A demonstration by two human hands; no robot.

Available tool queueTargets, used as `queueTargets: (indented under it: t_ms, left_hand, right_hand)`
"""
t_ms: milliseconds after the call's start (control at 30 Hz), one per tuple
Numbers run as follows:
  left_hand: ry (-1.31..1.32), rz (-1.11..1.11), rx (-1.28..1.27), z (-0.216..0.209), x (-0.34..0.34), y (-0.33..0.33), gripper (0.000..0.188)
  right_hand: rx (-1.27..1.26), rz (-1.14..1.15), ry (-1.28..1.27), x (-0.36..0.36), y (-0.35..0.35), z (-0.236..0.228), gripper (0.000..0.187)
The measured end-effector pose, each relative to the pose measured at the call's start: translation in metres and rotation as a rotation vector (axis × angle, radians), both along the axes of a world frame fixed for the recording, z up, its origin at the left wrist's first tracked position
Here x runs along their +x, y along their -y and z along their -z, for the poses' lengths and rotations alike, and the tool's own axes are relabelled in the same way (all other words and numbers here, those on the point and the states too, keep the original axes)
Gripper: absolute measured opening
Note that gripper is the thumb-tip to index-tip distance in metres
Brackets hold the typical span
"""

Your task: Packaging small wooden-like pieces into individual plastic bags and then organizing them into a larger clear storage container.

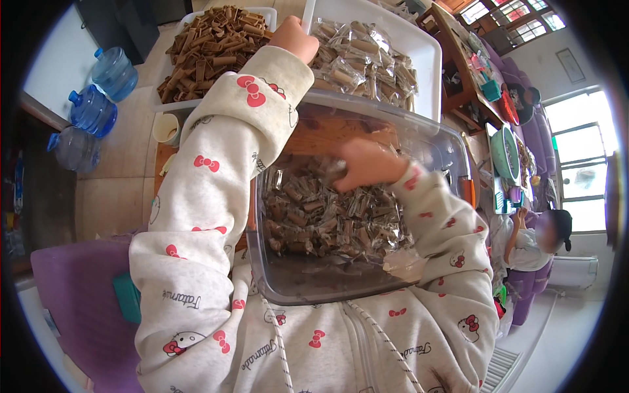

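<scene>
My left hand [295,40] is closed on the near-left rim of a white tub [429,72], its fingers curled and partly hidden. That tub holds many small tan pieces in clear plastic bags [370,59]. My right hand [372,164] reaches into a clear grey plastic bin [295,288], over a heap of brown pieces wrapped in clear film [327,216]. Motion smears its fingers, so I cannot tell whether they hold anything. Loose brown channel-shaped pieces [216,49] fill a second white tub [265,14] beyond my left forearm.
A paper cup [167,129] stands left of my left sleeve. Several blue water jugs [94,111] line the left side. A purple chair [85,281] is at lower left. On the right, a person [534,242] sits near a table with a green basin [504,154].
</scene>
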State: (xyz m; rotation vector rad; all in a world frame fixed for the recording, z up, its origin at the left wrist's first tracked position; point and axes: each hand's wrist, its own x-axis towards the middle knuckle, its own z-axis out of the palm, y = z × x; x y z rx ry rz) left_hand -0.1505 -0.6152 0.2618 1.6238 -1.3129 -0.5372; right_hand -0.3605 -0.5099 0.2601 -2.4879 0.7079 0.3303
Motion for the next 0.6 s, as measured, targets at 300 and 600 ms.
queueTargets:
  t_ms: [300, 600]
  left_hand:
    - [-0.031, 0.029, -0.054, 0.003, 0.0, 0.003, 0.037]
    - [0.014, -0.066, -0.113, 0.003, 0.003, 0.009, 0.026]
  right_hand:
    - [-0.891, 0.259, 0.586, 0.001, 0.106, -0.102, 0.054]
    - [0.196, 0.162, 0.003, -0.046, 0.016, -0.07, 0.031]
